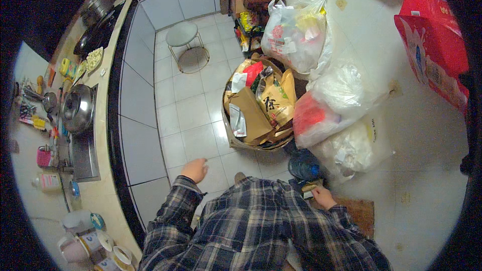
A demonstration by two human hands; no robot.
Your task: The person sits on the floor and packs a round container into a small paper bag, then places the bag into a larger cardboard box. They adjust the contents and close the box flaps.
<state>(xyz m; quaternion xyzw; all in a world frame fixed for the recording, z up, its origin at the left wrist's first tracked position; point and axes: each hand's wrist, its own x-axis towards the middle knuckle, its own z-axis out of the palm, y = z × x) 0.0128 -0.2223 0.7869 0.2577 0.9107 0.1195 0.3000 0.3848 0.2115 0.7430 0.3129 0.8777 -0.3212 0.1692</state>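
My left hand (196, 169) is out over the tiled floor to the left of my body, loosely open with its fingers slightly bent and nothing visible in it. On the other side, my right hand (324, 197) is closed at the edge of a small yellowish-tan item (310, 186), whose kind I cannot make out. Right beside that lies a large clear blue plastic water bottle (304, 165) with a blue cap. Ahead stands a wide brown paper bag (232, 138) stuffed with flattened cardboard (251, 115), a tan printed pouch (278, 101) and other packaging.
Filled plastic bags (346, 88) lean together on the right, below a red bag (434, 45). A round stool (182, 34) stands farther off. Along the left runs a counter (113, 60) with a lidded pan (79, 108). Brown cardboard (359, 216) lies by my right arm.
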